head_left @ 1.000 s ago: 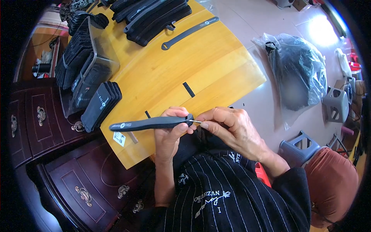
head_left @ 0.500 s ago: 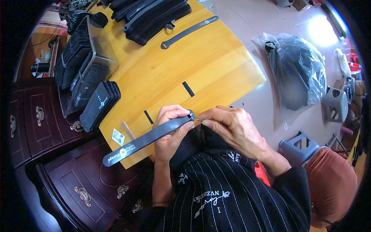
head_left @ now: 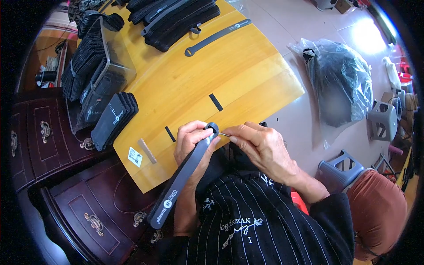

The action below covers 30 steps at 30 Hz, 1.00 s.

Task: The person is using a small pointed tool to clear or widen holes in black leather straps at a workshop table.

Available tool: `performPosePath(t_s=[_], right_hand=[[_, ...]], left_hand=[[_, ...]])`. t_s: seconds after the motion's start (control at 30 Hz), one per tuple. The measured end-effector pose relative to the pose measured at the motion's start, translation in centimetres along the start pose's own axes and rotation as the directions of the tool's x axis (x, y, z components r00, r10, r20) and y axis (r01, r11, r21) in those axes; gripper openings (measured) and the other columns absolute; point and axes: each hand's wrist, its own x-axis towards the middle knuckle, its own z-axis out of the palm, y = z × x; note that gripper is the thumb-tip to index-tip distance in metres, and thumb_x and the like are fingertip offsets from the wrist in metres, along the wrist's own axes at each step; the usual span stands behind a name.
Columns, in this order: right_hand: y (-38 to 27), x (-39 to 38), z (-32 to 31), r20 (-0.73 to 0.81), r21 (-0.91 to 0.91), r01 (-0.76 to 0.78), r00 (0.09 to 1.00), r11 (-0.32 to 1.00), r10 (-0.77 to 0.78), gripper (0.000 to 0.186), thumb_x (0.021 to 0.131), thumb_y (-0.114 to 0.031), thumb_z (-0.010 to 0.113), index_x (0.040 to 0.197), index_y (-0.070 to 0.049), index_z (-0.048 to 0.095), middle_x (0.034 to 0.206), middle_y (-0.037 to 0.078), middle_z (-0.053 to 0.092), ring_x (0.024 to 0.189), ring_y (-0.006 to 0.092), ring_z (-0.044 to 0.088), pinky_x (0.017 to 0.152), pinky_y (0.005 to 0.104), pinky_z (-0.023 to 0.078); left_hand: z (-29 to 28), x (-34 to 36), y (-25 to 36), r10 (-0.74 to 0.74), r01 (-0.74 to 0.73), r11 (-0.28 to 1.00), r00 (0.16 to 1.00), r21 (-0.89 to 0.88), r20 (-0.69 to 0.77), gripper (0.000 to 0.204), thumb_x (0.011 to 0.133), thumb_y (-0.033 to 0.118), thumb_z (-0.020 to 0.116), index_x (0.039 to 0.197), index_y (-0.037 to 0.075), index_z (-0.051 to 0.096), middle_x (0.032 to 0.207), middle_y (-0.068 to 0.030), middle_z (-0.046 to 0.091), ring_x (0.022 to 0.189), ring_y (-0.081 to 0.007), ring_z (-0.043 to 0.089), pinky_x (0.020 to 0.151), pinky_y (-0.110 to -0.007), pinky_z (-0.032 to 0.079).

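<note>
My left hand (head_left: pixel 191 138) is closed on a dark grey storage strap (head_left: pixel 183 172), just below the ring-shaped hole at its upper end. The strap's long tail, with white print, hangs down past my left wrist. My right hand (head_left: pixel 265 145) pinches a thin metal tool (head_left: pixel 225 134), whose tip points at the ring end; its exact kind is too small to make out. A second dark strap (head_left: pixel 218 37) with a slotted end lies flat on the wooden table (head_left: pixel 247 75). Two short black strips, one of them a black strip (head_left: pixel 215 102), lie closer to my hands.
Bundled black straps (head_left: pixel 176 26) are piled at the table's far side. A clear plastic bin (head_left: pixel 106 48) full of straps stands at the left, beside a smaller strap stack (head_left: pixel 115 119). A white label (head_left: pixel 135 157) lies near the left edge. Right, on the floor, sits a plastic bag (head_left: pixel 340 84).
The strap's tail has swung downward toward my body, and its ring end has turned up so its hole shows. My right hand stays beside it with the thin tool.
</note>
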Motion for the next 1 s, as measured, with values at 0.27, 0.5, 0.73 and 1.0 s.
performPosePath(t_s=[0.27,0.5,0.73,1.0], right_hand=[[-0.5,-0.5,0.7,-0.051,-0.19,0.061,0.996,0.98,-0.072,0.021,0.086,-0.013,0.064,0.107,-0.014,0.067,0.077,0.008,0.06,0.063,0.0215,0.061,0.056,0.0324,0.049],[1.0,0.0,1.4,-0.035,0.194,0.053,0.998,0.979,-0.047,0.021,0.086,-0.012,0.063,0.106,-0.009,0.066,0.076,0.009,0.061,0.068,0.0251,0.063,0.06,0.0344,0.05],[-1.5,-0.4,1.0,0.015,-0.184,0.011,1.0,0.983,-0.009,0.016,0.087,-0.014,0.062,0.101,-0.007,0.066,0.078,0.01,0.061,0.068,0.0286,0.063,0.06,0.0343,0.05],[0.1,0.2,1.9,0.094,0.262,-0.223,0.974,0.939,0.205,0.018,0.09,-0.018,0.06,0.087,-0.001,0.063,0.07,0.016,0.064,0.063,0.0285,0.064,0.057,0.0363,0.048]], left_hand=[[0.3,-1.5,-1.3,-0.187,0.162,0.934,0.981,-0.317,-0.051,0.029,0.074,-0.004,0.074,0.095,0.004,0.056,0.104,-0.013,0.055,0.091,-0.0206,0.059,0.078,-0.029,0.049],[1.0,-2.2,-0.8,-0.26,0.206,0.787,0.965,-0.581,-0.01,0.027,0.081,-0.009,0.064,0.102,0.001,0.051,0.112,-0.0123,0.048,0.092,-0.0174,0.059,0.079,-0.029,0.054],[1.6,-2.5,-0.7,-0.388,0.281,0.655,0.921,-0.701,0.006,0.029,0.084,-0.006,0.064,0.107,0.001,0.048,0.111,-0.0095,0.047,0.086,-0.0121,0.057,0.076,-0.023,0.052],[1.9,-3.1,-0.6,-0.355,0.26,0.673,0.935,-0.692,0.006,0.032,0.084,-0.007,0.064,0.109,0.002,0.046,0.108,-0.0121,0.049,0.084,-0.0148,0.059,0.074,-0.026,0.053]])
